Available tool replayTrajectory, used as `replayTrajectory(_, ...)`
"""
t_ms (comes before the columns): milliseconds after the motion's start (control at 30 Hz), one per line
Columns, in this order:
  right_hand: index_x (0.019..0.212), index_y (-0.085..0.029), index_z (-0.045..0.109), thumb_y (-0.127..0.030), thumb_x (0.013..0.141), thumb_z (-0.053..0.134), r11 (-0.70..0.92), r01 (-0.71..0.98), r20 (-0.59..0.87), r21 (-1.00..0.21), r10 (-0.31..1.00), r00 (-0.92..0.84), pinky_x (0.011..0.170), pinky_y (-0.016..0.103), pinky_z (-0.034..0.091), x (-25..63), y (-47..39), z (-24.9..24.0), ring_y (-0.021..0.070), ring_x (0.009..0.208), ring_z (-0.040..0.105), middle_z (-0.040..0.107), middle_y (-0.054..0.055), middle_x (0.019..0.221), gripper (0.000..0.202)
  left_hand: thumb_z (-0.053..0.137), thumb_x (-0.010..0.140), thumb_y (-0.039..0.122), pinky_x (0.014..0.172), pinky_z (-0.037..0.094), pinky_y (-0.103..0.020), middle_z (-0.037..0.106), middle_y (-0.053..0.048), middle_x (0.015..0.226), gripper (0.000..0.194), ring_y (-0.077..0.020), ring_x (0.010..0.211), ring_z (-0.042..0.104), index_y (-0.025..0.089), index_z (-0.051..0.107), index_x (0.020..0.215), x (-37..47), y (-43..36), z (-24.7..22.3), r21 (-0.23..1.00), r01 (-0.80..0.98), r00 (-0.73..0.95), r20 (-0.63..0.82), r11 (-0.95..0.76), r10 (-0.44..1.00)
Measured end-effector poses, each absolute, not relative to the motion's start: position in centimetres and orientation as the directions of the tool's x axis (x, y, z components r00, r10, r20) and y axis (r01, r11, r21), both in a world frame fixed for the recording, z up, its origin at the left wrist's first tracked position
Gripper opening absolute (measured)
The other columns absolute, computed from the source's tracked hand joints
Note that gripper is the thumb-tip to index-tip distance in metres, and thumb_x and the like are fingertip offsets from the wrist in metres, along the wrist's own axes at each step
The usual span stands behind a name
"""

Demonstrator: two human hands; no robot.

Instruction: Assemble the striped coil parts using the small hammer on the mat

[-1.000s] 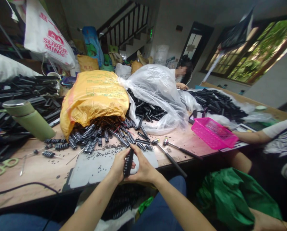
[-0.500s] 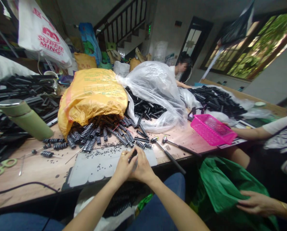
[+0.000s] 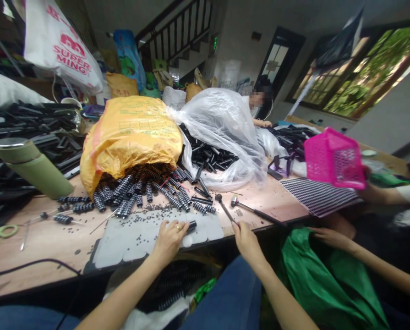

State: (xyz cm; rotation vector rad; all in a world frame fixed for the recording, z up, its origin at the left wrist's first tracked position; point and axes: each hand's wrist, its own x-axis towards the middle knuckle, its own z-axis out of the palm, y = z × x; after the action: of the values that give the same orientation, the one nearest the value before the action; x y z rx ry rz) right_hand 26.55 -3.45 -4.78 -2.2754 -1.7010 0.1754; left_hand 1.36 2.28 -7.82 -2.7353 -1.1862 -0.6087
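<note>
Left hand (image 3: 168,240): closing around a short black piece (image 3: 192,226), whose end is poking out at two o'clock; whether the piece is touching the mat is not showing clearly. Right hand (image 3: 246,240): wrapping its fingers around the handle of a hammer (image 3: 228,212), the dark head pointing toward ten o'clock. The hands are working apart, the left alone steadying the piece and the right being taken up by the tool. Outward from the left hand: a grey mat (image 3: 122,247) scattered with small dark bits, extending toward nine; banded rods (image 3: 122,195), spilling at ten to eleven from a yellow bag (image 3: 132,133); a clear plastic bag (image 3: 221,114), bulging at one; a green flask (image 3: 41,172), leaning at ten. Outward from the right hand: a second hammer (image 3: 256,211), lying at one on the counter (image 3: 263,195); a checked sheet (image 3: 319,196), lying at two; a pink basket (image 3: 335,160), also at two, being held by a co-worker's hand (image 3: 371,185); a green bag (image 3: 321,275), hanging at four.
</note>
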Motion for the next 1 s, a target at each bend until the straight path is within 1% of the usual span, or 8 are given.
replayTrajectory(100,0.087,-0.019,0.049,-0.033,0.093,0.019,-0.104,0.885,0.118,-0.453,0.978,0.175,0.056,0.025,0.040,23.4,-6.1,-4.6,0.0204,0.066,0.063,0.064,0.006,0.071,0.035,0.040,0.078,0.004,0.085,0.033,-0.046,0.063,-0.009,0.104,0.043,-0.0241,0.098,0.053,0.020,0.053,0.116,1.3,2.3,-7.9,0.070,0.719,0.619,0.387,-0.691,0.683)
replayTrajectory(267,0.077,-0.019,0.049,-0.036,0.092,0.016,-0.101,0.904,0.032,-0.416,0.992,0.126,0.046,0.025,0.034,20.6,-7.8,-4.0,0.0222,0.053,0.062,0.062,0.006,0.058,0.040,0.035,0.079,0.004,0.090,0.034,-0.046,0.061,-0.012,0.110,0.046,-0.0244,0.104,0.052,0.018,0.051,0.119,1.9,1.8,-8.3,0.061,0.749,0.599,0.363,-0.660,0.713)
replayTrajectory(367,0.083,-0.021,0.049,-0.039,0.092,0.016,-0.018,0.828,0.132,-0.560,0.985,0.111,0.049,0.025,0.037,19.8,-7.7,-1.5,0.0211,0.059,0.063,0.063,0.006,0.064,0.039,0.036,0.084,0.022,0.097,0.029,-0.047,0.049,-0.017,0.126,0.045,-0.0273,0.119,0.041,0.011,0.042,0.127,3.1,0.8,-8.6,0.060,0.756,0.597,0.346,-0.652,0.724)
replayTrajectory(500,0.084,-0.021,0.048,-0.038,0.092,0.017,0.117,0.738,0.205,-0.664,0.978,0.030,0.051,0.023,0.039,17.5,-7.9,0.4,0.0188,0.061,0.062,0.062,0.005,0.068,0.036,0.039,0.080,0.045,0.102,0.021,-0.049,0.033,-0.025,0.135,0.070,-0.0327,0.130,0.020,-0.001,0.030,0.131,4.3,-0.1,-9.5,0.095,0.737,0.609,0.335,-0.669,0.719)
replayTrajectory(700,0.078,-0.019,0.051,-0.030,0.091,0.026,0.091,0.923,-0.001,-0.374,0.995,-0.098,0.050,0.026,0.039,14.9,-7.5,-2.7,0.0223,0.058,0.062,0.064,0.008,0.066,0.030,0.041,0.076,0.026,0.102,0.023,-0.048,0.029,-0.025,0.137,0.065,-0.0324,0.130,0.019,-0.003,0.026,0.132,4.0,0.1,-10.1,0.118,0.708,0.631,0.337,-0.696,0.699)
replayTrajectory(800,0.081,-0.020,0.050,-0.032,0.092,0.023,0.053,0.899,-0.010,-0.436,0.998,-0.063,0.051,0.025,0.039,16.2,-7.4,-2.5,0.0214,0.061,0.063,0.064,0.006,0.068,0.032,0.040,0.076,0.019,0.097,0.032,-0.046,0.043,-0.024,0.128,0.053,-0.0309,0.123,0.035,0.000,0.038,0.126,3.5,0.9,-10.1,0.152,0.714,0.604,0.360,-0.684,0.711)
replayTrajectory(900,0.087,-0.020,0.049,-0.035,0.093,0.015,-0.061,0.856,0.078,-0.513,0.990,0.118,0.053,0.024,0.039,18.2,-7.3,-1.7,0.0206,0.064,0.064,0.065,0.006,0.070,0.038,0.034,0.077,0.004,0.089,0.041,-0.042,0.056,-0.019,0.111,0.044,-0.0250,0.106,0.050,0.006,0.047,0.118,2.9,1.6,-10.2,0.211,0.754,0.516,0.396,-0.622,0.759)
replayTrajectory(1000,0.089,-0.018,0.050,-0.033,0.093,0.016,-0.174,0.894,-0.002,-0.413,0.982,0.190,0.054,0.026,0.039,19.6,-7.1,-2.3,0.0229,0.067,0.065,0.066,0.008,0.072,0.037,0.034,0.076,0.000,0.083,0.045,-0.040,0.059,-0.017,0.103,0.042,-0.0236,0.096,0.053,0.005,0.050,0.115,2.7,2.2,-10.2,0.225,0.768,0.494,0.388,-0.600,0.778)
